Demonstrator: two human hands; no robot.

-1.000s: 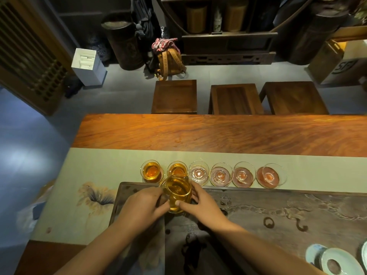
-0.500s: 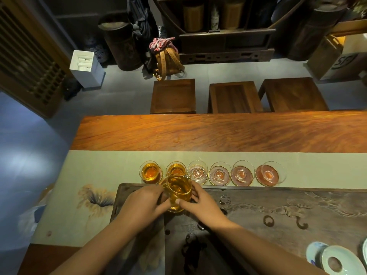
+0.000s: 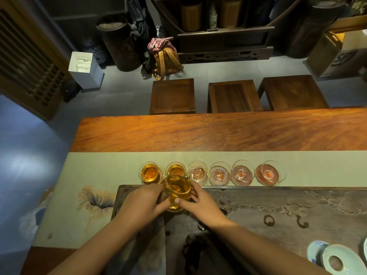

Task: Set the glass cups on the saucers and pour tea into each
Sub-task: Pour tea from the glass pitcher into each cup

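Both hands on the glass pitcher point(image 3: 177, 192) of amber tea, left hand point(image 3: 142, 202) and right hand point(image 3: 200, 203) with fingers clamped round its sides, just near of the row of six cups on the cloth runner point(image 3: 103, 171) of the desk. Two left cups point(image 3: 150, 172) full, third cup point(image 3: 197, 172) just beyond the spout and empty, like the three to its right. Best tipped slowly with the spout over the third cup's middle, stopped short of the rim, then shifted right cup by cup.
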